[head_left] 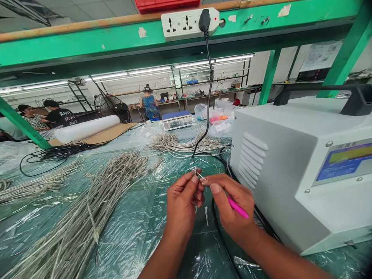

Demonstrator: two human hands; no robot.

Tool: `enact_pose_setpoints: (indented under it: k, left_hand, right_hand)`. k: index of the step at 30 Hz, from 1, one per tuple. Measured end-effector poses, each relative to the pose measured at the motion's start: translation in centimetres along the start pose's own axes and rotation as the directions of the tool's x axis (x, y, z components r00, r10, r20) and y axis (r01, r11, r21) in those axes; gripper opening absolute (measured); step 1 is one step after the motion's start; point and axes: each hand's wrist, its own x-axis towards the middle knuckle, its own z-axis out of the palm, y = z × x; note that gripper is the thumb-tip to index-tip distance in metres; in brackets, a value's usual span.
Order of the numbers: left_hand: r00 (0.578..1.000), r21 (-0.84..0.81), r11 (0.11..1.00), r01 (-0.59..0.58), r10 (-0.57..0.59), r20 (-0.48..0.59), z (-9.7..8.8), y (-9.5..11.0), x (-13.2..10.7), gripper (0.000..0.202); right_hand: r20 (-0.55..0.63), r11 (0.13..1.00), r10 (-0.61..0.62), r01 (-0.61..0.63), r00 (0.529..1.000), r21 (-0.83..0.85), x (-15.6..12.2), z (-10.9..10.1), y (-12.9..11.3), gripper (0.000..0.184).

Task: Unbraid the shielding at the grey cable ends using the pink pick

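My left hand (182,203) is closed in a pinch on a thin cable end (195,170), whose pale, frayed-looking tip pokes up above the thumb and forefinger. Most of that cable is hidden by the fingers. Held like a pen in my right hand (236,207) is a pink-handled pick (238,208). Its thin metal shaft slants up to the left and meets the cable end, or comes very near it; the exact contact is too small to tell. Left of my hands lies a large bundle of grey braided cables (101,209).
A big white machine (270,155) stands close on the right. Black cords run beside it, one up to a power strip (188,24) on the green shelf beam (87,46). More cables (177,143) and a scale (178,121) lie behind. Several people sit in the background.
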Motion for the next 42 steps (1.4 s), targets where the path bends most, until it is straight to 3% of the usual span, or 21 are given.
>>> enact_pose_setpoints:
  k: [16, 32, 37, 42]
  left_hand:
    - [0.991, 0.177, 0.977, -0.121, 0.128, -0.031, -0.6, -0.7, 0.2, 0.023]
    - [0.979, 0.272, 0.945, -0.183, 0.201, -0.038, -0.4, -0.6, 0.2, 0.019]
    - [0.976, 0.377, 0.905, -0.197, 0.218, -0.012, 0.1, -0.5, -0.4, 0.015]
    - [0.993, 0.204, 0.972, -0.117, 0.122, -0.009, -0.2, -0.7, -0.1, 0.020]
  right_hand:
    - [0.056, 0.998, 0.066, -0.066, 0.996, -0.009, 0.3, 0.2, -0.6, 0.023]
    - [-0.002, 1.000, -0.014, 0.014, 1.000, -0.025, 0.3, 0.6, 0.0, 0.023]
    - [-0.128, 0.988, 0.129, -0.139, 0.983, -0.073, 0.4, 0.1, 0.7, 0.019]
    - [-0.069, 0.993, 0.112, -0.115, 0.991, -0.038, 0.2, -0.1, 0.4, 0.016]
